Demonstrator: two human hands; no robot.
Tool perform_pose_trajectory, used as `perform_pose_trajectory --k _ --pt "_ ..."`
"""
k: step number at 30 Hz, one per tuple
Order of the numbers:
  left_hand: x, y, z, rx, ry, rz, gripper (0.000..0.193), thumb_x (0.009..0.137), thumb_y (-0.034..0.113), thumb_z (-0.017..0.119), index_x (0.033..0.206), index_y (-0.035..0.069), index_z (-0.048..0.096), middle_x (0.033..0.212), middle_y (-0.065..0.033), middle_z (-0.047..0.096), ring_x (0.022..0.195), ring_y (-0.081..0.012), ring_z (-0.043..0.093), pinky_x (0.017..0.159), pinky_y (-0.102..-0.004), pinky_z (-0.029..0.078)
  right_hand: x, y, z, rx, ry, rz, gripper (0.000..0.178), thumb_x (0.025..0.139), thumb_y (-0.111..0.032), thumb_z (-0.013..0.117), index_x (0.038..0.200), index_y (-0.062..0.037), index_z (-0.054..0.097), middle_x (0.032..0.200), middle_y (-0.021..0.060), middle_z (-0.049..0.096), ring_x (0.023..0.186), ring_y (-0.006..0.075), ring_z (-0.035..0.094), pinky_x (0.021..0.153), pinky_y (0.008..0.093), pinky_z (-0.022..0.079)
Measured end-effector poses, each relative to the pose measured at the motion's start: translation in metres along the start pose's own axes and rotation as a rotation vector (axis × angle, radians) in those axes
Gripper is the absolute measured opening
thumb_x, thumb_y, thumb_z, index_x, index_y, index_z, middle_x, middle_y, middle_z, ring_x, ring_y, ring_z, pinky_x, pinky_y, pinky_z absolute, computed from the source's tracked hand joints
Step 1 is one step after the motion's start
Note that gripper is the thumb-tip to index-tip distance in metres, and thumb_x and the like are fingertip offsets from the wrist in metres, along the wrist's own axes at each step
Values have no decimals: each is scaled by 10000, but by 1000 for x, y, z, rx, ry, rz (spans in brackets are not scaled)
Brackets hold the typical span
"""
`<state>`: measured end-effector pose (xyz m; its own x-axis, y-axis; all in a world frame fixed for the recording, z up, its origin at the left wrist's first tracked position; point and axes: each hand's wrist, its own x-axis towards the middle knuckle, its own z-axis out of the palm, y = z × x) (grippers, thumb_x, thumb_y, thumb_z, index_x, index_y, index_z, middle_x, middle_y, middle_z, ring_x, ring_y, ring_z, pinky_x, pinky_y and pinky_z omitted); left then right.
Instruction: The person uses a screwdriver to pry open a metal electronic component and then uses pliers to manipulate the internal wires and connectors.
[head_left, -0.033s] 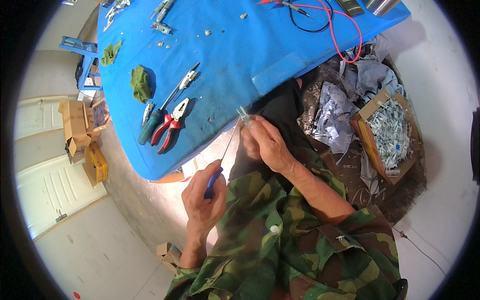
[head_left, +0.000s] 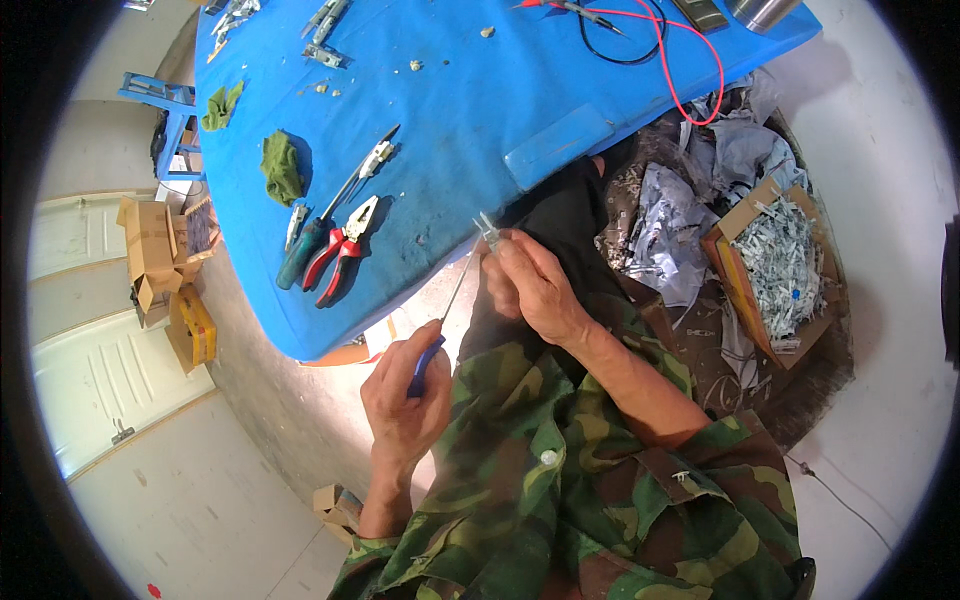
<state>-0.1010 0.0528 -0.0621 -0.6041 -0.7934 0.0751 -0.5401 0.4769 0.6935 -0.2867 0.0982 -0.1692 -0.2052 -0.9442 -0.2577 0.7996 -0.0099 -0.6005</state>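
Note:
My left hand (head_left: 408, 392) is closed round the blue handle of a screwdriver (head_left: 460, 285). Its thin shaft slants up toward my right hand (head_left: 535, 287), and the tip is hard to see there. Pinched in my right hand is a small pale, partly clear piece with two metal prongs (head_left: 487, 230), held just off the table's near edge. To the left on the blue-covered table (head_left: 450, 110) lie red-handled pliers (head_left: 343, 250) with their jaws apart. Beside them rests a second screwdriver with a dark green handle (head_left: 303, 255), and a small metal-and-white part (head_left: 375, 160) lies against its shaft.
Green cloths (head_left: 281, 167) and pale crumbs lie on the table. Red and black test leads (head_left: 690, 40) hang over its right edge. At the right stands a cardboard box of small metal parts (head_left: 780, 265) near crumpled plastic bags (head_left: 665, 235). Cartons (head_left: 150, 245) stand at left.

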Motion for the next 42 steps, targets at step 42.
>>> perform_pose_trajectory --k 42 --pt "3 -14 -31 -768 -230 -683 295 1013 102 592 1263 -41 657 766 -36 676 494 16 401 454 -176 283 -3 12 5 -847 135 -431 211 1010 -94 623 1178 28 585 842 161 622 707 259 610 653 365 490"
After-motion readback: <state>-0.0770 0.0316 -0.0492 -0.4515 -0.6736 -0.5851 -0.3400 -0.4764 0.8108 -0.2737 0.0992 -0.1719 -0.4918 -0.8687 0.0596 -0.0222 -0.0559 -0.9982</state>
